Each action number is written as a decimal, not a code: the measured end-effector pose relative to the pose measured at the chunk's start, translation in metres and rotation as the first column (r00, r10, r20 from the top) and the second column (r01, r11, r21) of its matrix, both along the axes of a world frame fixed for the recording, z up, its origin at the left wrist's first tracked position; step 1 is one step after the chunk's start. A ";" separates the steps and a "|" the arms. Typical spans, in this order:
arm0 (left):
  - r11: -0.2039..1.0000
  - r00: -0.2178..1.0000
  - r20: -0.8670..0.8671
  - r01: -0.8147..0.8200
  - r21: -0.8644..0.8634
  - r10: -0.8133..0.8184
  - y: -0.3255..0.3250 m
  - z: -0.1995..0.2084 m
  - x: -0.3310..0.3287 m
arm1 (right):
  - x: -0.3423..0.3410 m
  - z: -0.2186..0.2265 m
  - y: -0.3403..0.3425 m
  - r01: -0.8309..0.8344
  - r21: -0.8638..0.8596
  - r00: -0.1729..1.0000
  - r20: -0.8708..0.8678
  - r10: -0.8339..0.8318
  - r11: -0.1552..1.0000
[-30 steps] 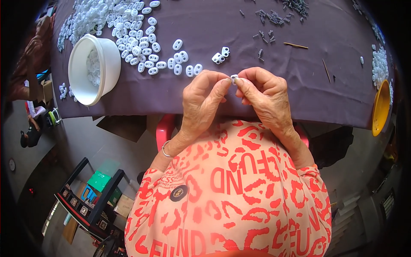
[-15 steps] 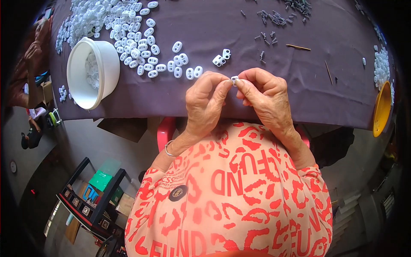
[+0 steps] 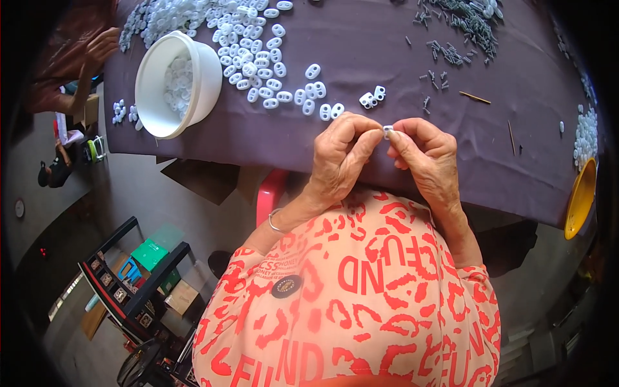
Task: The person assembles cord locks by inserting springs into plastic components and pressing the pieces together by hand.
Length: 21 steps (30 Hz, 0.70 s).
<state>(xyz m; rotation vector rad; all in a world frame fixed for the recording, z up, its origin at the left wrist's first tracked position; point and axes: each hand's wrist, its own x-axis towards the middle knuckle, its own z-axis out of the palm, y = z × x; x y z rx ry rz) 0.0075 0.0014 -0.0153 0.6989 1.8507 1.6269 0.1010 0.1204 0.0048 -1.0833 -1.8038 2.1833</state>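
A small white two-holed plastic cord lock point(image 3: 387, 129) is pinched between the thumb and fingers of my right hand point(image 3: 427, 160), above the near part of the table. My left hand point(image 3: 343, 155) is closed in a pinch, its fingertips right beside the cord lock. Whatever those fingertips hold is hidden. Just beyond my hands lies a small cluster of white cord locks point(image 3: 373, 97). More loose white two-holed pieces point(image 3: 331, 111) lie beyond my left hand, leading to a large spread of them point(image 3: 255, 58).
A white tub point(image 3: 211, 87) with small white parts stands at the left. Small grey springs point(image 3: 474, 32) are scattered at the far right, near a thin brown stick point(image 3: 475, 97). A yellow bowl point(image 3: 580, 200) sits tilted at the right edge. Another person's hand point(image 3: 102, 46) shows far left.
The view has shifted, so table and hands appear farther right and the far springs show more. My hands keep nearly the same pinched pose around the cord lock.
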 end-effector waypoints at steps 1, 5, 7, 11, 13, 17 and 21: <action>1.000 1.000 -0.007 0.001 0.001 -0.001 -0.002 0.001 -0.002 | 0.001 -0.001 0.000 0.027 -0.044 1.000 -0.008 -0.027 0.999; 0.948 0.719 -0.686 -0.284 -0.142 0.112 -0.017 0.003 -0.029 | 0.005 -0.005 0.005 0.064 -0.063 0.998 -0.016 -0.065 0.996; 0.939 0.577 -0.817 -0.273 -0.210 -0.015 -0.019 0.003 -0.044 | 0.005 -0.007 0.006 0.055 -0.079 0.998 -0.032 -0.058 0.995; 0.936 0.563 -0.815 -0.194 -0.293 -0.138 -0.014 0.008 -0.043 | 0.006 -0.007 0.005 0.068 -0.094 0.997 -0.039 -0.071 0.993; 0.927 0.565 -0.800 -0.155 -0.341 -0.200 -0.012 0.007 -0.044 | 0.007 -0.008 0.005 0.066 -0.083 0.996 -0.057 -0.071 0.994; 0.950 0.502 -0.840 -0.100 -0.295 -0.208 -0.005 0.004 -0.038 | 0.005 -0.009 0.004 0.085 -0.068 0.994 -0.059 -0.089 0.994; 0.970 0.583 -0.790 -0.014 -0.243 -0.189 -0.002 0.002 -0.026 | 0.006 -0.011 0.005 0.090 -0.101 0.992 -0.081 -0.098 0.991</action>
